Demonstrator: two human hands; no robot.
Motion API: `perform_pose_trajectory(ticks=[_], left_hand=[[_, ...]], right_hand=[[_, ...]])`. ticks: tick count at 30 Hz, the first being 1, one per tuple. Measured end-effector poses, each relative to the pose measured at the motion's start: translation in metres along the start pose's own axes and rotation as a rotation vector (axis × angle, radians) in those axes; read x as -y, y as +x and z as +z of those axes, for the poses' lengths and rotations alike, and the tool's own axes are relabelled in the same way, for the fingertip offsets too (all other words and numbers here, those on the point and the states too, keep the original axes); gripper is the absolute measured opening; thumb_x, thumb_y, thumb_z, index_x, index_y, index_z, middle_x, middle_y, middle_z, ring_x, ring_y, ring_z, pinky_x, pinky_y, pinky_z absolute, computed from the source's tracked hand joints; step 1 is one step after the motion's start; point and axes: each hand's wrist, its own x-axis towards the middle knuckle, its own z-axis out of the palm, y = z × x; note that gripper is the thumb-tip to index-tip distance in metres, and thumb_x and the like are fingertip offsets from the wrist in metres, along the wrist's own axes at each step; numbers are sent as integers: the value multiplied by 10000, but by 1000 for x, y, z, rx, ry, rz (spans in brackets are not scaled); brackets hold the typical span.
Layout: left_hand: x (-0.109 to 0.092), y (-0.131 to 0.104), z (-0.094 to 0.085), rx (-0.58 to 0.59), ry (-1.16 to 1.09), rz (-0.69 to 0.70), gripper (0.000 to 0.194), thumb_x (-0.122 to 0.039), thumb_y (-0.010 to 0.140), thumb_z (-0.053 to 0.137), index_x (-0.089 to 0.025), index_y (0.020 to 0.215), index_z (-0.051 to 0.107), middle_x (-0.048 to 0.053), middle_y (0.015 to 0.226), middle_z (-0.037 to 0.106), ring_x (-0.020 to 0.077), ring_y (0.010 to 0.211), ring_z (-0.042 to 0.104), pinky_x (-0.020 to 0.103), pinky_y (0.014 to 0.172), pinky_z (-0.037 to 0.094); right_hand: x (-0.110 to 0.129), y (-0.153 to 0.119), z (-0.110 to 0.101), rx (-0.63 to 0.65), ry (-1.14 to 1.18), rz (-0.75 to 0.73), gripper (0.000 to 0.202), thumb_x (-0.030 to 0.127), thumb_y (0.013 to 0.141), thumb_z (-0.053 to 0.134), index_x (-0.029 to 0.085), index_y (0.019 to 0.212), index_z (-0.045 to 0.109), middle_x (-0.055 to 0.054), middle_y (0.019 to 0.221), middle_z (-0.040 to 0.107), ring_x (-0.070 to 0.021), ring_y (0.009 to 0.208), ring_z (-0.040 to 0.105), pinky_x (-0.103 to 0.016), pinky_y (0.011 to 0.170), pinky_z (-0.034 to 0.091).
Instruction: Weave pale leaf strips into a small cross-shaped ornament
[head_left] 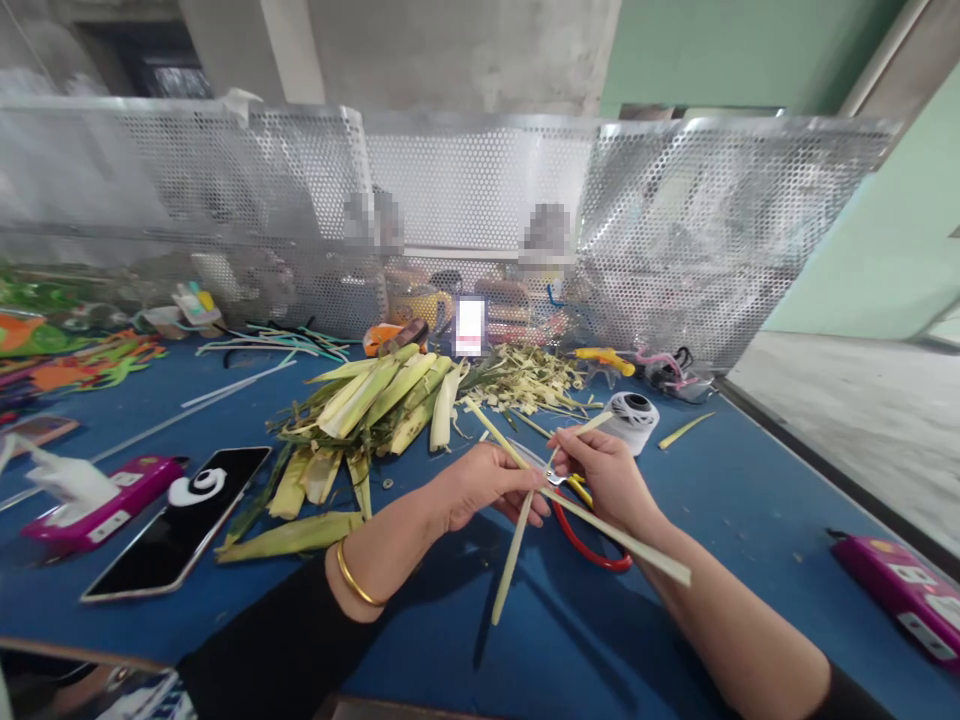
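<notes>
My left hand (pixel 484 485) pinches crossed, pale green strips of corn husk (pixel 510 565) at their crossing point, above the table. Thumb and fingers of my right hand (pixel 609 475) are closed on one narrow strip that rises toward the right. A long strip (pixel 622 538) runs from the crossing past my right wrist. Below and behind my hands lie red-handled scissors (pixel 592 553), partly hidden. A spool of white thread (pixel 632 425) stands just beyond my right hand. Left of my hands, a pile of corn husks (pixel 390 400) covers part of the blue table (pixel 450 640).
Husk scraps (pixel 529 378) lie at the back, near a yellow-handled tool (pixel 606 358). On the left are a phone (pixel 172 540) and a purple tissue pack (pixel 112 500). Another purple pack (pixel 900 590) sits far right. A perforated metal screen (pixel 480 180) borders the table; blurred people show behind it.
</notes>
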Motion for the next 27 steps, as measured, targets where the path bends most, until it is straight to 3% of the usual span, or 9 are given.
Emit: perform_pose_trajectory(ticks=[5, 9, 14, 16, 19, 22, 27], left_hand=[[1, 1, 3, -36, -37, -30, 457, -575, 651, 740, -132, 738, 668, 68, 668, 708, 147, 552, 643, 252, 562, 471], [2, 2, 8, -107, -11, -22, 287, -397, 674, 771, -136, 726, 663, 23, 571, 665, 113, 470, 586, 236, 524, 450], [1, 3, 9, -124, -41, -19, 148, -279, 764, 691, -133, 745, 677, 38, 622, 688, 112, 489, 606, 215, 491, 430], [-1, 4, 6, -198, -66, 16, 152, -283, 792, 670, -132, 782, 687, 38, 651, 695, 105, 500, 612, 203, 489, 427], [-2, 6, 0, -273, -91, 43, 211, -333, 823, 649, -127, 797, 685, 46, 690, 702, 106, 516, 622, 208, 505, 447], [-2, 8, -2, -301, -65, 51, 157, -268, 813, 665, -120, 761, 665, 30, 641, 679, 98, 493, 600, 218, 524, 472], [1, 10, 2, -320, -35, 48, 99, -164, 816, 641, -114, 731, 644, -4, 538, 616, 89, 434, 559, 218, 502, 479]], right_hand=[[-1, 4, -3, 10, -61, -32, 447, 589, 569, 780, 161, 653, 679, -17, 561, 616, -128, 491, 547, -277, 523, 453], [-3, 1, 0, 34, -54, 0, 439, 573, 569, 786, 156, 649, 678, -7, 561, 610, -112, 481, 533, -265, 521, 447], [6, 0, -1, 46, -60, 35, 466, 587, 557, 788, 157, 702, 682, -12, 610, 627, -118, 514, 551, -269, 553, 461], [14, 0, -6, 113, -90, 78, 481, 600, 578, 770, 157, 744, 683, -21, 664, 648, -121, 548, 573, -272, 586, 474], [22, -1, -13, 331, -279, 130, 468, 612, 643, 718, 153, 713, 659, -18, 645, 639, -115, 562, 571, -257, 579, 457], [26, -5, -16, 514, -489, 145, 382, 535, 706, 700, 165, 672, 608, 11, 569, 596, -104, 518, 532, -242, 526, 409], [26, -9, -13, 571, -522, 67, 304, 444, 738, 690, 180, 646, 571, 38, 523, 532, -85, 486, 458, -235, 493, 341]])
